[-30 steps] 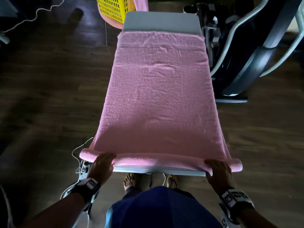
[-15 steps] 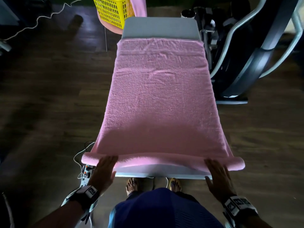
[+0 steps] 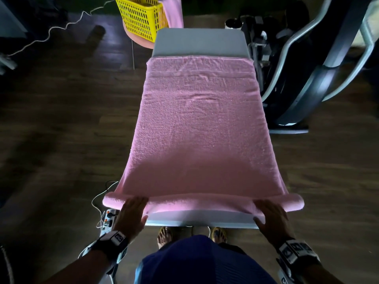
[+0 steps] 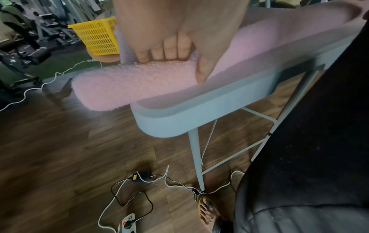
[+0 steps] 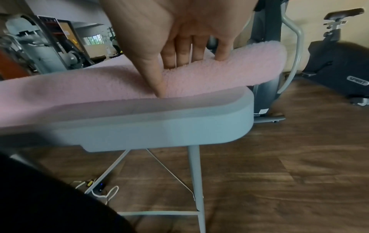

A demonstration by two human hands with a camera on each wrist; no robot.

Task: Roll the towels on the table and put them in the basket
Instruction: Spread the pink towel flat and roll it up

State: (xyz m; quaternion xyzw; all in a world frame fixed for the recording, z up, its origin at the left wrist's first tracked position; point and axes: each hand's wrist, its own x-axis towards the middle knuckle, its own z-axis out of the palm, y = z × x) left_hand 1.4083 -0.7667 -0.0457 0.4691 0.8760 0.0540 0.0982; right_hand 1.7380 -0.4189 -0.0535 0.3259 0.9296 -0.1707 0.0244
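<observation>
A pink towel [image 3: 201, 130] lies spread along the grey table [image 3: 199, 44]. Its near end is wound into a thin roll [image 3: 201, 201] that sticks out past both table sides. My left hand [image 3: 133, 210] presses flat on the roll's left part, and my right hand [image 3: 268, 214] presses flat on its right part. In the left wrist view the fingers [image 4: 169, 47] lie over the roll [image 4: 129, 85] with the thumb against its near side. The right wrist view shows the same for the right fingers [image 5: 179, 52] on the roll [image 5: 229, 74]. A yellow basket [image 3: 141, 17] stands beyond the table's far left corner.
The basket sits on a pink stool [image 3: 139, 39], and another pink towel [image 3: 173, 11] hangs from it. An exercise machine [image 3: 307, 78] stands close along the table's right side. A power strip [image 3: 108, 218] and cables lie on the wooden floor by my left foot.
The roll has moved a little away from me, baring a strip of table at the near edge. Both hands went from curled over the roll to lying flat on it.
</observation>
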